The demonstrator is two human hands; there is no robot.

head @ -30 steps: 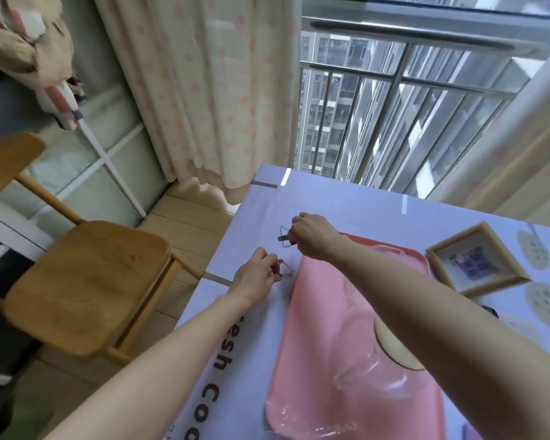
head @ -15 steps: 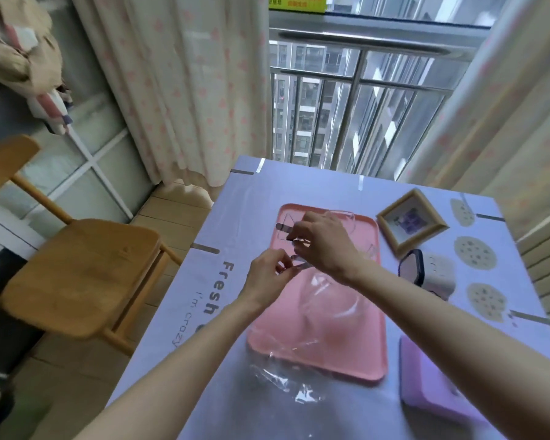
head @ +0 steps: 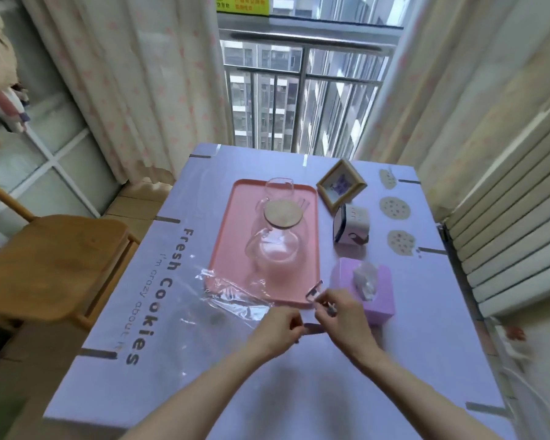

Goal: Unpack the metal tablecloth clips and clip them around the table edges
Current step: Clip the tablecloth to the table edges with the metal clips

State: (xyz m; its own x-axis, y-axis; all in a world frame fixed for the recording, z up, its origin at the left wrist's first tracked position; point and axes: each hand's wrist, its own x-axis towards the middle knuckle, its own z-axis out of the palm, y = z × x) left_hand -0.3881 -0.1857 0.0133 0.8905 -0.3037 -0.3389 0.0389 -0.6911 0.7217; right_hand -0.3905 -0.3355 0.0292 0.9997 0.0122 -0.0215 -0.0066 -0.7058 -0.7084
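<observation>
Now back from the left edge to the middle of the counter (head: 204, 392): left hand (head: 278, 330) pinches one metal clip (head: 311, 329), right hand (head: 342, 312) pinches a second clip (head: 315, 289); next clipping pending.

A home is being shown, a high-rise flat's balcony nook: pink-spotted curtains (head: 140, 90) are being seen at upper left, tower blocks (head: 267, 115) are being glimpsed through the railing (head: 311, 41) at top centre, and a wooden chair (head: 54, 258) and cookie-print tablecloth (head: 115, 392) are being lit by daylight.

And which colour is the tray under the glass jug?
The tray is plain pink, without any pattern. The head view, the only one, shows it clearly.
</observation>
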